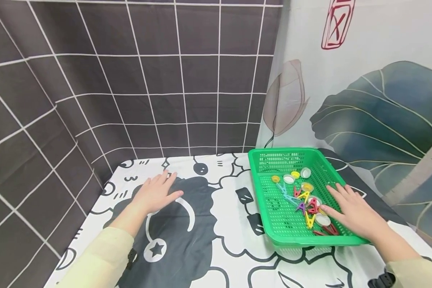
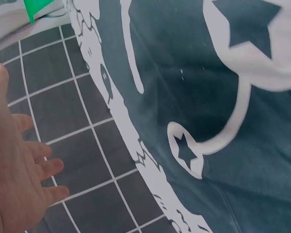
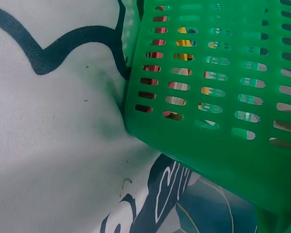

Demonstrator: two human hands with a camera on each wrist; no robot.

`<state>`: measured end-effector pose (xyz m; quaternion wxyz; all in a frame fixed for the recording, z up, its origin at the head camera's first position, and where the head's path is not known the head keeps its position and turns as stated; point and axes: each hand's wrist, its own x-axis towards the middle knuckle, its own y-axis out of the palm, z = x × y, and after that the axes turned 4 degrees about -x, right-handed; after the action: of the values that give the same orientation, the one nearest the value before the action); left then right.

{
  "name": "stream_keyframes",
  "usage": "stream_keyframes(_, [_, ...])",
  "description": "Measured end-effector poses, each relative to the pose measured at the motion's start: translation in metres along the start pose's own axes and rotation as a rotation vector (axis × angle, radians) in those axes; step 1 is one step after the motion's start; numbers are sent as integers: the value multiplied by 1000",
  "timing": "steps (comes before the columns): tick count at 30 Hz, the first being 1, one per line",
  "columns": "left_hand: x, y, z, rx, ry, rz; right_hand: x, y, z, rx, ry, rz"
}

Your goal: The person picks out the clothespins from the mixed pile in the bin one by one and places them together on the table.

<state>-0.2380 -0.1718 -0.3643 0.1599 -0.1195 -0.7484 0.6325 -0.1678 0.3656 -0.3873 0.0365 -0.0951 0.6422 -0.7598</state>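
Observation:
My left hand (image 1: pixel 156 194) is stretched out, fingers straight, over the dark part of the printed cloth. It holds nothing; the left wrist view shows the same hand (image 2: pixel 19 170) with fingers spread. On the right stands a green plastic basket (image 1: pixel 291 241) with slotted walls. My right hand (image 1: pixel 356 212) lies over its right rim, fingers extended inward and nothing gripped. Inside are small clips, among them a yellow clip (image 1: pixel 310 220), a purple clip (image 1: pixel 301 207) and a red clip (image 1: pixel 313 206). White discs (image 1: pixel 323 219) and yellow discs (image 1: pixel 307 187) like bottle caps lie among them.
A white tablecloth (image 1: pixel 234 240) with black cartoon drawings covers the table. Behind and to the left hangs a dark gridded curtain (image 1: pixel 198 76). A pale cloth with painted leaves (image 1: pixel 385 104) hangs behind the basket.

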Motion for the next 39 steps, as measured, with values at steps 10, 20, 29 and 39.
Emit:
stream_keyframes(10, [9,4,-16,-9,28,14,0,-1,0,3,0,-12])
stream_keyframes(20, [22,3,-37,-22,56,52,-2,-3,1,17,1,-26])
stream_keyframes(29, [29,5,-58,-23,105,83,-2,-4,4,12,-13,-33])
stream_keyframes(39, [36,9,-78,-20,147,92,-3,-4,3,-3,-2,-37])
